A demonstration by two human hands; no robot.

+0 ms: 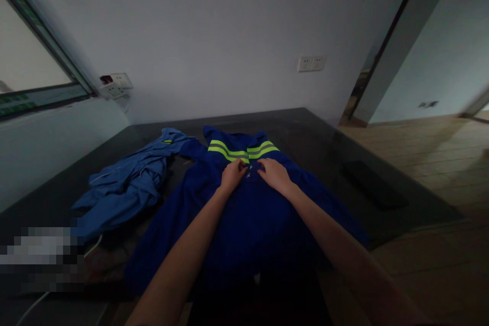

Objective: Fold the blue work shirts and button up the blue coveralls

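Observation:
A dark blue work jacket (263, 224) with yellow-green and grey reflective bands lies spread on the dark table, its collar end away from me. My left hand (232, 174) is closed in a pinch on the jacket's front, just below the band and left of the centre line. Opposite it, my right hand (275, 174) has its fingers curled and closed on the cloth right of that line. Small pale marks, too small to identify, show between the fingertips. The sleeves stretch toward me on both sides, under my forearms.
A crumpled lighter blue garment (130, 178) lies left of the jacket. On the right of the table (321, 137) rests a flat black object (374, 184). A white cable (93, 247) runs at the lower left, beside a blurred-out patch. Wall sockets (310, 63) sit behind the table.

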